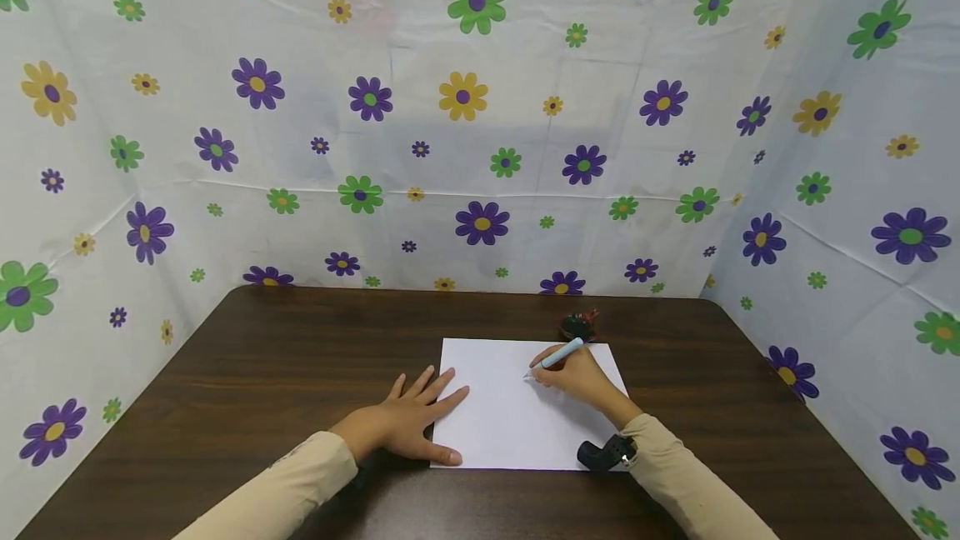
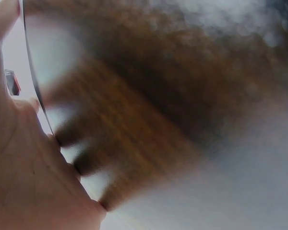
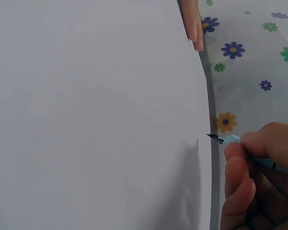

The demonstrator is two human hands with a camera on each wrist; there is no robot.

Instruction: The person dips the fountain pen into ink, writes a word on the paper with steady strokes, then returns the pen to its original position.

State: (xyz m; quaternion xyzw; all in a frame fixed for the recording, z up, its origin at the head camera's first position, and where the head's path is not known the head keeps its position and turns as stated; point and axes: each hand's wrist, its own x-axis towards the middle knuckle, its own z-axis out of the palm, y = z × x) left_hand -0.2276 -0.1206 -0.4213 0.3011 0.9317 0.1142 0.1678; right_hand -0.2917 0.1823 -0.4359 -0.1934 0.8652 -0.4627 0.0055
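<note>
A white sheet of paper (image 1: 495, 427) lies on the dark wooden table. My left hand (image 1: 412, 419) is spread over its left edge, the fingers straight and the thumb near the lower left corner. In the left wrist view, the palm (image 2: 33, 172) shows at the left and the rest is mostly blurred. With thumb and fingers, my right hand (image 1: 581, 377) pinches a light blue fountain pen (image 1: 562, 352) over the upper right part of the sheet. The right wrist view shows its dark pointed nib (image 3: 215, 138) close over the paper, which carries a soft shadow.
Just beyond the sheet's upper right edge sits a small dark rounded object (image 1: 577, 325) with red parts. A black wrist strap (image 1: 603, 452) at my right wrist overlaps the paper's lower right corner. Behind the table (image 1: 337, 323) hangs a white flower-patterned cloth (image 1: 420, 232).
</note>
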